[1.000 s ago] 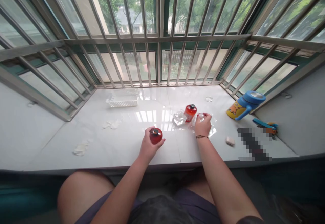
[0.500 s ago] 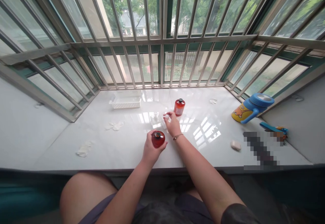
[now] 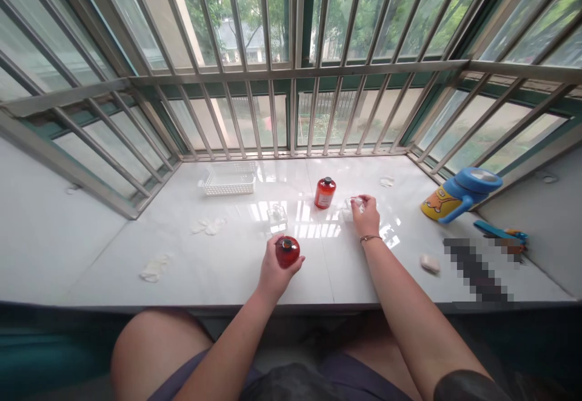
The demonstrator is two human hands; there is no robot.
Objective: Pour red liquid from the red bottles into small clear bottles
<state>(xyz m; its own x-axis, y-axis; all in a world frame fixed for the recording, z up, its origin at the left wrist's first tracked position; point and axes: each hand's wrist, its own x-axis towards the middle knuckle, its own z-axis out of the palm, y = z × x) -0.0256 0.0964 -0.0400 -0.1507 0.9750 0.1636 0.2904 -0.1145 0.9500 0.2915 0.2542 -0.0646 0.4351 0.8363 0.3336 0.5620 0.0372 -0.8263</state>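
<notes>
Left hand [image 3: 275, 273] curls round a red bottle [image 3: 288, 254], likely steadying it; right hand [image 3: 368, 218] seemingly pinches a clear block [image 3: 348, 209]

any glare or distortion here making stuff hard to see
Head view: daylight glare streaks the white counter, partly washing out the clear block at the right hand; head view: bars fan outward toward the top, probably wide-angle distortion; head view: a pixelated patch hides something at right

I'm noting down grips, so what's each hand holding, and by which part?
The left hand holds a red bottle around its body. The right hand is at a clear piece; its hold can't be told.
</notes>
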